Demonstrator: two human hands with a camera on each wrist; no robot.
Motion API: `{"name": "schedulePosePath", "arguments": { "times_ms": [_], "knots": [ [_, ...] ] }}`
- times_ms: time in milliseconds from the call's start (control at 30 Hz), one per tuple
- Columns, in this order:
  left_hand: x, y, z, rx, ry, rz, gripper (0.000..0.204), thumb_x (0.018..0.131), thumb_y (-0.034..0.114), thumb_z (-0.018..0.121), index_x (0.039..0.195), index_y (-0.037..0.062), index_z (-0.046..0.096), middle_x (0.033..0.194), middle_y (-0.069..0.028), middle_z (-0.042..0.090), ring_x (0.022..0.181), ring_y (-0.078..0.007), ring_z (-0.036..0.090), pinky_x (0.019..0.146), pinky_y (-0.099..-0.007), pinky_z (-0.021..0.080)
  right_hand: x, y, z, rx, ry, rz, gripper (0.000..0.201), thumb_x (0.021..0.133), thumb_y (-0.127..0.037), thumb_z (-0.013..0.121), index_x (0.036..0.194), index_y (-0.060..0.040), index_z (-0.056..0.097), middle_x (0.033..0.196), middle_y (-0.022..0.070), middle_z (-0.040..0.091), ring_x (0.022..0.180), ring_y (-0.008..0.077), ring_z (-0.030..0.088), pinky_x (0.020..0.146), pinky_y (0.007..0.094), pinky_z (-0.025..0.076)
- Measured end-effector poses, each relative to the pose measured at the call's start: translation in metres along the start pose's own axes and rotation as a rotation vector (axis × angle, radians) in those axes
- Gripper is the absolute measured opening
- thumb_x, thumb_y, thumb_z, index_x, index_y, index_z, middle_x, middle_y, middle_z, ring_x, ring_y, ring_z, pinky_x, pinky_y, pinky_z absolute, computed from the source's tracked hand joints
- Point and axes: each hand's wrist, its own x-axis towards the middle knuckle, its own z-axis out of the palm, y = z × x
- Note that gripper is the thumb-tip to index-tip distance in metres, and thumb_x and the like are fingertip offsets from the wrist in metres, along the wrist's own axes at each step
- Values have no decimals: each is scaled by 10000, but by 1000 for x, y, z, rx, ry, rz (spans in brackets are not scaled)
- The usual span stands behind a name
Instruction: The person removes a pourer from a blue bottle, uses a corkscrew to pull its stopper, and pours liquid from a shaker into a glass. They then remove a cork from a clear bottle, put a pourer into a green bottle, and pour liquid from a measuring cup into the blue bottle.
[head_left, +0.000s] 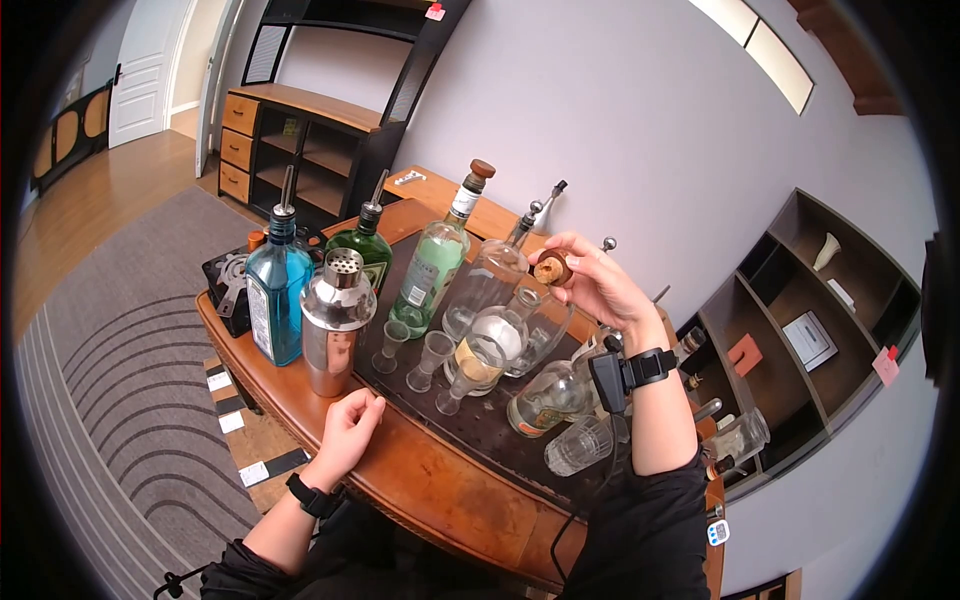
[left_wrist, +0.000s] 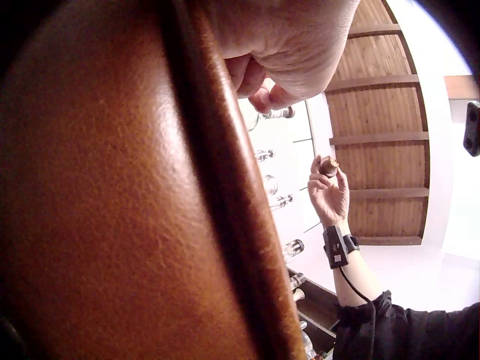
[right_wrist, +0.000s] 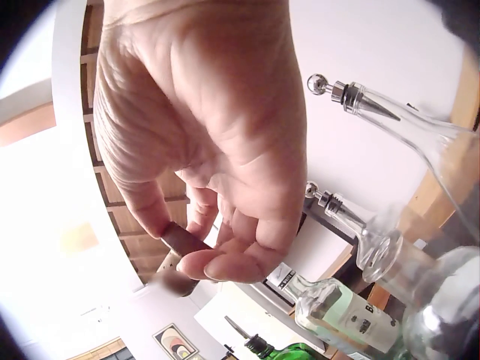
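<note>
My right hand (head_left: 600, 278) is raised over the bottles and pinches a cork stopper (head_left: 551, 268) with a round wooden top between thumb and fingers. In the right wrist view the stopper (right_wrist: 185, 241) sits at the fingertips, its cork end blurred. Below it stands a clear glass decanter (head_left: 497, 335) with an uncovered mouth. My left hand (head_left: 352, 425) rests at the table's front edge, fingers loosely curled and holding nothing. A steel cocktail shaker (head_left: 338, 320) with a strainer top stands just beyond it.
To the left are a blue bottle (head_left: 280, 290) and a green bottle (head_left: 364, 245) with pourers. A wooden-capped bottle (head_left: 432, 265) stands behind small glasses (head_left: 391, 345). A labelled bottle (head_left: 548, 400) and a ribbed tumbler (head_left: 578, 447) lie on the dark tabletop at right.
</note>
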Motion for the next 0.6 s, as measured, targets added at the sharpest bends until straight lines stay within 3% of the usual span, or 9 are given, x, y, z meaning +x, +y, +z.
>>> {"name": "schedulePosePath", "arguments": {
  "times_ms": [167,233,267,333,467,500,567,600],
  "knots": [
    [0,1,0,-4,3,-1,307,980,179,580,716,48,493,648,81,401,617,-16,344,542,-216,293,1,2,-2,15,-7,7,272,969,-234,551,1198,-88,528,1205,79,588,901,120,539,707,250,464],
    [0,2,0,0,3,-7,310,980,178,579,713,48,491,646,80,399,616,-16,342,541,-216,292,3,3,-5,-182,157,33,279,960,-199,540,1209,-73,529,1182,87,576,984,134,541,739,268,476],
    [0,1,0,0,3,-7,310,980,178,579,713,48,491,646,80,399,616,-16,342,541,-216,292,5,9,-9,-182,157,33,279,960,-199,540,1209,-73,529,1182,87,576,984,134,541,739,268,476],
    [1,-2,0,13,7,13,311,981,179,578,712,48,490,643,81,397,613,-16,339,540,-217,289,10,22,-14,-845,315,-36,272,947,-166,531,1195,-54,538,1157,108,560,1006,180,561,819,305,485],
    [0,0,-1,17,-2,-7,310,984,185,573,717,52,491,643,80,405,613,-15,342,541,-215,290,9,31,-7,-1056,332,23,255,935,-154,547,1162,-39,552,1131,153,549,1046,266,580,929,367,464],
    [0,1,-1,4,-4,-17,308,986,186,570,720,53,491,645,80,411,614,-13,346,542,-213,291,10,36,-9,-1055,330,20,255,935,-154,547,1162,-39,552,1131,153,549,1046,266,580,929,367,464],
    [-1,3,0,-7,-3,-29,306,989,188,567,723,55,492,646,81,417,615,-12,350,543,-212,293,12,49,-19,-1145,286,-55,263,911,-132,580,1159,-51,551,1092,108,547,957,190,552,855,322,465],
    [-1,6,0,-16,-8,-36,305,990,187,565,725,55,492,647,80,420,618,-10,353,544,-210,295,12,42,-11,-1153,288,-1,261,920,-152,559,1153,-35,554,1132,159,551,1061,275,590,937,362,468]
  ]
}}
